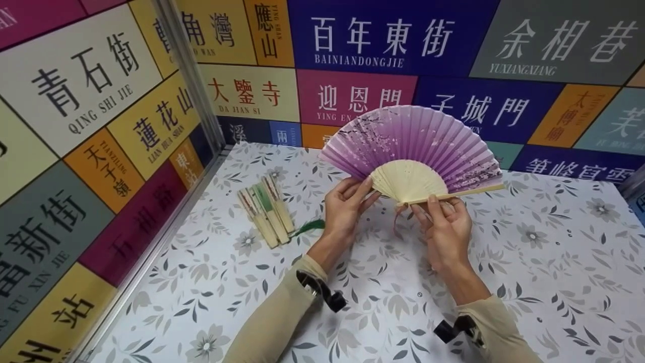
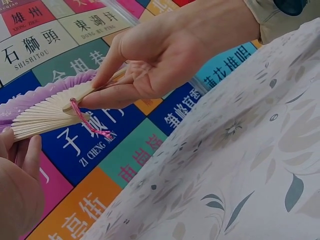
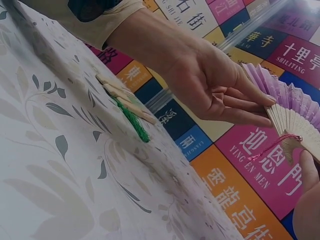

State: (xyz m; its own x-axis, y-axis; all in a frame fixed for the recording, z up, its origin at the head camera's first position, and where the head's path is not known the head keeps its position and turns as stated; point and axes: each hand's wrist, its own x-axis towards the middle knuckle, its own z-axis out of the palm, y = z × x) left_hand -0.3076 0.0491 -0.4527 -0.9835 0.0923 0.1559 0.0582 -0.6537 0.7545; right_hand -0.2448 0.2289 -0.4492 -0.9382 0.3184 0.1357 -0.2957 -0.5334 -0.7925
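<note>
A purple folding fan [image 1: 403, 146] with a blossom print is spread wide above the table, its pale ribs [image 1: 410, 176] meeting at the bottom. My left hand [image 1: 346, 206] pinches the left edge of the ribs between thumb and fingers. At the lower right my right hand [image 1: 447, 227] pinches the end guard stick, thumb in front. From the pivot dangles a pink tassel cord [image 2: 90, 120], seen in the left wrist view between both hands. The right wrist view also shows the fan's ribs [image 3: 290, 120] with my left hand [image 3: 205, 80] at their edge.
Several folded fans [image 1: 267, 214] lie side by side on the table, left of my left hand. A green tassel [image 1: 310, 228] trails from them. The table wears a white floral cover [image 1: 383, 312]. Behind and to the left stand walls of coloured sign panels [image 1: 247, 93].
</note>
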